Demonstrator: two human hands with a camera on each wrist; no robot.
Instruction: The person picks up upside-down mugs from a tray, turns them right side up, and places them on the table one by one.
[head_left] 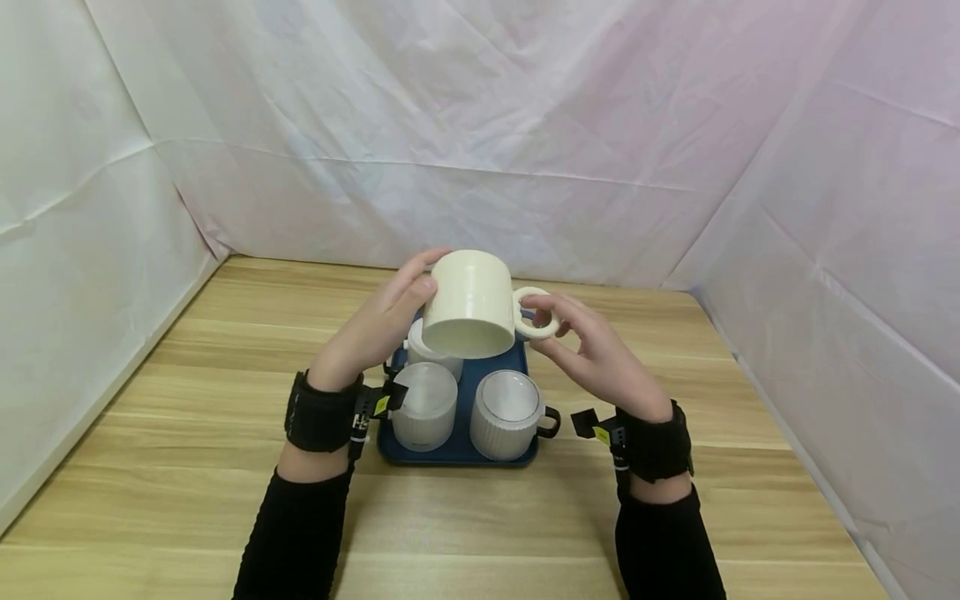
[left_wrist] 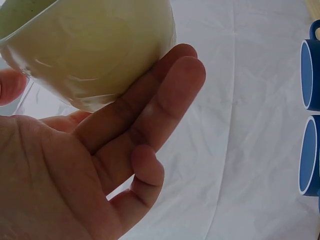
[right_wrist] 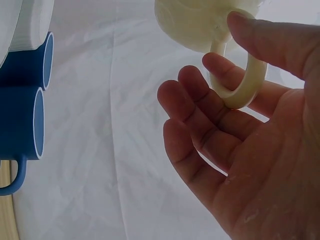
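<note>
Soft, even light fills my tent of white cloth; from the head view I see no hard shadows, only faint ones under my wrists on the wooden table (head_left: 480, 517). The cream mug (head_left: 468, 304) shows a mild sheen and no glare. Both wrist views are bright and washed out: my left hand (left_wrist: 85, 165) and right hand (right_wrist: 250, 145) loom close, slightly soft, the backdrop pale and blurred

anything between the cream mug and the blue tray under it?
Head view: a white cup stands on the tray directly under the cream mug, partly hidden by it. Both hands, left and right, hold the mug up.
</note>
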